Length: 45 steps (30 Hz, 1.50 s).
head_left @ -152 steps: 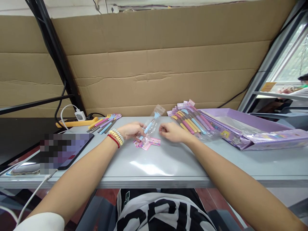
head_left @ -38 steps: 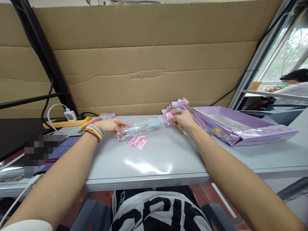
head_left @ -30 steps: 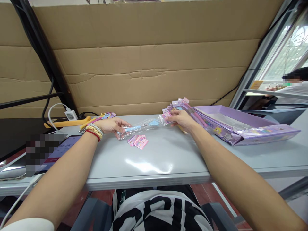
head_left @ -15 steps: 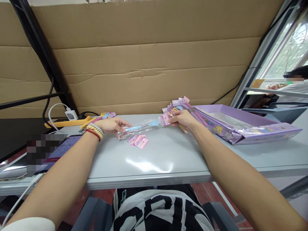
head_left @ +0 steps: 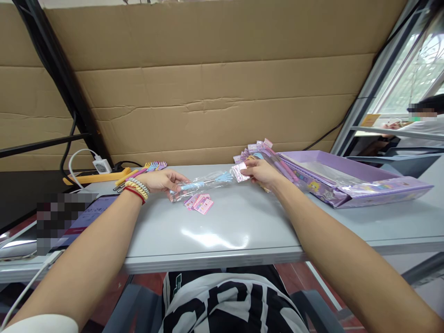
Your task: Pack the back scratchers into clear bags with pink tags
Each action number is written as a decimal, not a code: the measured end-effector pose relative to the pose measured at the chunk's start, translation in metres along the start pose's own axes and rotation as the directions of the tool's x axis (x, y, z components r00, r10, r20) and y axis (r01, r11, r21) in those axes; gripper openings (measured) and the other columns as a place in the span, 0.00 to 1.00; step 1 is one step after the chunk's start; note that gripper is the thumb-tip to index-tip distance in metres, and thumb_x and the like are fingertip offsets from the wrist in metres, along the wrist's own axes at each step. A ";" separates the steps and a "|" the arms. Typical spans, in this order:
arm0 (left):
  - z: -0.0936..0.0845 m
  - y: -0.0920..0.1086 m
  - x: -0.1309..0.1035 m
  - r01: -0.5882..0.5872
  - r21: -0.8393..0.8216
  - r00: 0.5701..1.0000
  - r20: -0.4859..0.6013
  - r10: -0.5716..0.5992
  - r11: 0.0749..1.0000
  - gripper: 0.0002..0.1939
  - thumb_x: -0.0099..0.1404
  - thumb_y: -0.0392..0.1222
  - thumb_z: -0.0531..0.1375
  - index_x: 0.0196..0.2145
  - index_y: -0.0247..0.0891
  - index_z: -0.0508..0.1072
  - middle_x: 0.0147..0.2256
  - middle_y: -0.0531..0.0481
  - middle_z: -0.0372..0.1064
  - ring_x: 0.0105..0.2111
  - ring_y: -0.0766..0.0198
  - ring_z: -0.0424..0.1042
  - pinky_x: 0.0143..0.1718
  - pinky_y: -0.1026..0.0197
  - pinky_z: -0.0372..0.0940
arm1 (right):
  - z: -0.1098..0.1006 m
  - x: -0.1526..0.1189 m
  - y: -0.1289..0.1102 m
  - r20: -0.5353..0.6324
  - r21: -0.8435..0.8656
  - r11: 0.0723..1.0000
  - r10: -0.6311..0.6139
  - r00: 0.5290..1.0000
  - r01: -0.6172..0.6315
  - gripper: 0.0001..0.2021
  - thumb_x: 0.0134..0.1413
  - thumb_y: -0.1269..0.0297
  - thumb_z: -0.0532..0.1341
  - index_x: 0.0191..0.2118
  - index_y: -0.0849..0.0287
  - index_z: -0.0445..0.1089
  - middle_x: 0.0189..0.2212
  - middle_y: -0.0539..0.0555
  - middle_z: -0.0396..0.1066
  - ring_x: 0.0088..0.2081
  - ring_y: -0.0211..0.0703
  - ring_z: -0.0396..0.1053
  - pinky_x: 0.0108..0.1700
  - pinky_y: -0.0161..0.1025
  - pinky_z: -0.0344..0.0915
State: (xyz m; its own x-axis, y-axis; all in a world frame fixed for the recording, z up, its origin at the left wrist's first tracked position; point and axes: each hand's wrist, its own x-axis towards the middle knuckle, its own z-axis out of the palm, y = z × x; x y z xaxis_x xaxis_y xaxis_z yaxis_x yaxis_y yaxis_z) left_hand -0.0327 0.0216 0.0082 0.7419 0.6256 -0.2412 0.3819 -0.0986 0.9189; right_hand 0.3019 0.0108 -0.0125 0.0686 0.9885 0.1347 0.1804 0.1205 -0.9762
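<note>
A light-blue back scratcher [head_left: 224,177] lies lengthwise inside a clear plastic bag [head_left: 208,181] just over the table. My left hand [head_left: 168,180] is closed on the bag's left end, around the blue handle. At the bag's right end, my right hand [head_left: 260,172] pinches a small label card [head_left: 240,172], whose pale side faces me. Below the bag lie several pink cards [head_left: 200,203], fanned on the table. Behind my right hand is a heap of bagged back scratchers [head_left: 274,155] with cards, partly hidden by the hand.
Loose back scratchers [head_left: 156,165] lie beyond my left wrist, near a white charger [head_left: 101,164]. A purple box [head_left: 378,196] stands on the right. A phone [head_left: 86,219] rests at the left. Cardboard [head_left: 215,83] walls the back; another person [head_left: 425,125] sits far right.
The card in my right hand has turned from its pink printed face to its pale side. My left hand and the bag have stayed nearly in place.
</note>
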 end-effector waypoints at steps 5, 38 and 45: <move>0.011 0.007 0.003 0.060 -0.010 0.995 0.085 -0.059 0.998 0.20 0.48 0.37 0.69 0.40 0.35 0.75 0.26 0.50 0.73 0.23 0.66 0.70 0.24 0.66 0.64 | -0.001 0.003 0.003 -0.071 -0.023 0.997 -0.074 0.995 0.072 0.14 0.26 0.70 0.70 0.18 0.61 0.62 0.15 0.45 0.58 0.18 0.30 0.55 0.18 0.31 0.51; 0.092 0.021 0.052 -0.378 -0.043 0.793 -0.530 0.299 0.925 0.24 0.41 0.40 0.72 0.35 0.33 0.69 0.31 0.51 0.69 0.29 0.67 0.68 0.31 0.63 0.64 | 0.050 -0.047 -0.021 0.537 -0.272 0.879 -0.199 0.820 0.392 0.22 0.47 0.45 0.61 0.21 0.62 0.66 0.18 0.48 0.61 0.20 0.31 0.55 0.21 0.31 0.50; 0.097 0.022 0.051 -0.433 -0.307 0.885 -0.322 0.336 0.847 0.22 0.54 0.50 0.65 0.42 0.32 0.74 0.45 0.39 0.72 0.44 0.57 0.70 0.49 0.52 0.62 | 0.052 -0.043 -0.020 0.348 -0.473 0.775 -0.271 0.897 0.418 0.21 0.41 0.48 0.64 0.18 0.60 0.59 0.15 0.45 0.53 0.20 0.31 0.51 0.23 0.32 0.45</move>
State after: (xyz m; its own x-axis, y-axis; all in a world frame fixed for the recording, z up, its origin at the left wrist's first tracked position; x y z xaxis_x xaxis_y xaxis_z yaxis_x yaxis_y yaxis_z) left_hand 0.0671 -0.0233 -0.0145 0.6074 0.7700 0.1953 -0.1670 -0.1166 0.9790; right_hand 0.2441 -0.0294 -0.0078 -0.3290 0.8863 0.3260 0.6331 0.4632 -0.6202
